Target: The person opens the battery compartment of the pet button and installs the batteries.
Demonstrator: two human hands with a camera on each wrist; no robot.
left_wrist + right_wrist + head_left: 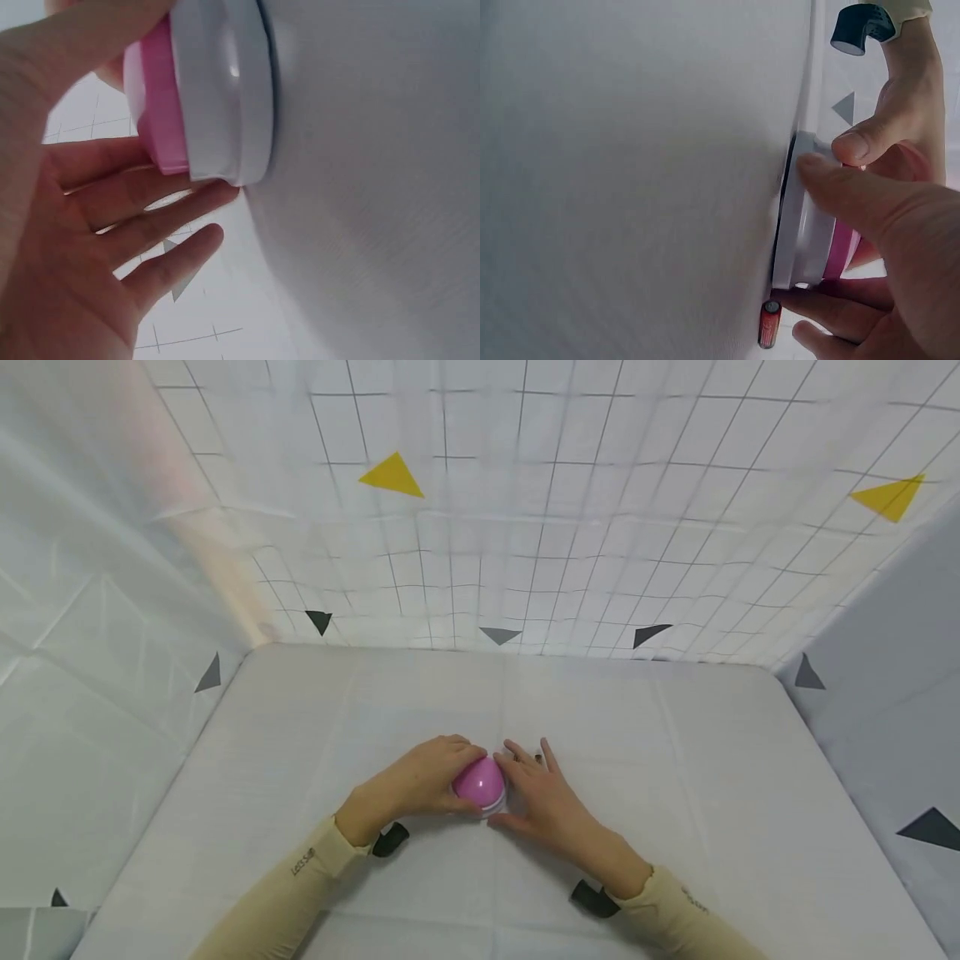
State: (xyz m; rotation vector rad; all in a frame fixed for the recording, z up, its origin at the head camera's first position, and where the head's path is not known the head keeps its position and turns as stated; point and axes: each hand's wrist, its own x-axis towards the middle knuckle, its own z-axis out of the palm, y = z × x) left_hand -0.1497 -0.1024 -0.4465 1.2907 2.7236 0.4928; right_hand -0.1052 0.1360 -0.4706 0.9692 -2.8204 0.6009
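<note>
A round device with a pink domed top [480,782] and a white base sits on the white tabletop [600,718]. My left hand [423,777] holds it from the left, thumb at the near side and fingers around the far side. From the right, my right hand [551,802] spans it; in the right wrist view the thumb [840,184] rests on the white base [799,232] and the fingers reach its opposite edge. Its outer fingers spread away from the device. A small red battery [769,324] stands beside the base, close to those fingers. The device's underside is hidden.
A white curtain with a black grid [480,527] rises behind the table, bearing yellow triangles [393,475] and dark ones. Pale sheets hang at the left [82,693] and right [885,710]. Dark wrist mounts [595,899] show under both sleeves.
</note>
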